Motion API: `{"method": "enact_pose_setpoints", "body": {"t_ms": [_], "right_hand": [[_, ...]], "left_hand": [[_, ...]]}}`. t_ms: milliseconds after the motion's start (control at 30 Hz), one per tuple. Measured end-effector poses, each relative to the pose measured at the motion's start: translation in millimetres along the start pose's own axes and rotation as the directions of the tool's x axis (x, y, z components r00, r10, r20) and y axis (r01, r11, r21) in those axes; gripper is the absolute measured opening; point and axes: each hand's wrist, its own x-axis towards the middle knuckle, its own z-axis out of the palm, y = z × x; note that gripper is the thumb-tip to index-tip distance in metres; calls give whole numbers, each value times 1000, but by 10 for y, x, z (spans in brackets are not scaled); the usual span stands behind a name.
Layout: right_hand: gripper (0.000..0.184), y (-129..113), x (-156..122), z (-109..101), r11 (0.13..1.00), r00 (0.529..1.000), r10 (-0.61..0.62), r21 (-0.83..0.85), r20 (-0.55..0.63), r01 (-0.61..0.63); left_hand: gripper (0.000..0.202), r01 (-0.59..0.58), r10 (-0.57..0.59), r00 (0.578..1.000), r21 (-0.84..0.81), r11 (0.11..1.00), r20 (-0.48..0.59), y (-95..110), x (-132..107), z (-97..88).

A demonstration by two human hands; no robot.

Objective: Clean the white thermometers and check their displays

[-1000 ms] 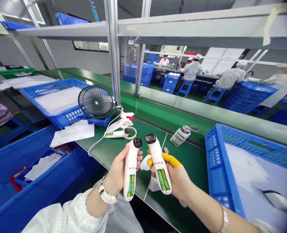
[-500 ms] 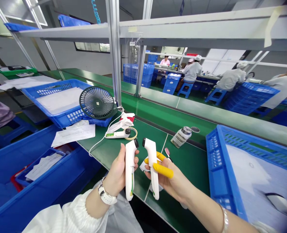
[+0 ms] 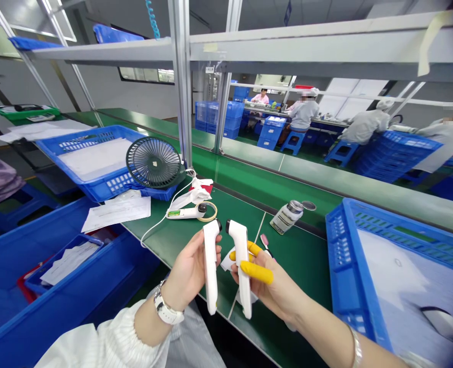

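Note:
My left hand (image 3: 188, 271) is closed round a white handheld thermometer (image 3: 211, 268), held upright with its dark tip at the top. My right hand (image 3: 276, 289), with yellow finger cots on two fingers, grips a second white thermometer (image 3: 242, 271) right beside the first. Both devices are turned edge-on, hiding their battery bays. A small white piece sits behind my right fingers. A third thermometer (image 3: 186, 212) lies on the green bench (image 3: 172, 237) next to a tape ring (image 3: 208, 210).
A black desk fan (image 3: 153, 163) leans on a blue crate (image 3: 92, 158) at left. Papers (image 3: 117, 210) lie near it. A small jar (image 3: 285, 215) with its lid off stands ahead. A large blue crate (image 3: 395, 266) fills the right. Other workers sit beyond the conveyor.
Both thermometers have been rotated in my hands from showing their open battery bays with green cells to edge-on. They now sit slightly closer together.

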Motion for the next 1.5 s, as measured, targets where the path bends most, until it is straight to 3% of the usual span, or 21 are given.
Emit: {"method": "enact_pose_setpoints", "body": {"t_ms": [133,267,333,433,567,667,900,1133,1500], "right_hand": [[43,11,-10,18,999,996,39,-35,-86,-42],[44,13,-1,54,992,982,84,-84,-169,-99],[44,16,6,51,989,981,83,-108,-175,-102],[42,30,11,20,990,986,87,-94,-142,-101],[28,32,15,-2,989,972,144,37,-185,-140],[37,11,24,19,981,966,180,106,-184,-163],[36,2,43,45,969,954,226,143,-199,-199],[29,11,37,9,972,963,204,153,-174,-178],[33,7,62,7,969,972,201,173,-124,-178]], "left_hand": [[20,-34,37,998,62,997,-49,-9,-20,-6],[45,-38,33,998,90,995,54,-10,-44,-6],[47,-32,26,997,90,995,73,-4,-50,3],[44,10,-14,997,62,998,70,13,-52,22],[42,40,-44,994,48,998,104,38,-58,42],[41,24,-31,995,65,998,99,44,-59,62],[40,27,-28,999,16,999,27,14,-10,69],[38,39,-37,996,-26,999,75,-11,29,8],[28,57,-55,994,-13,998,94,0,32,15]]}}
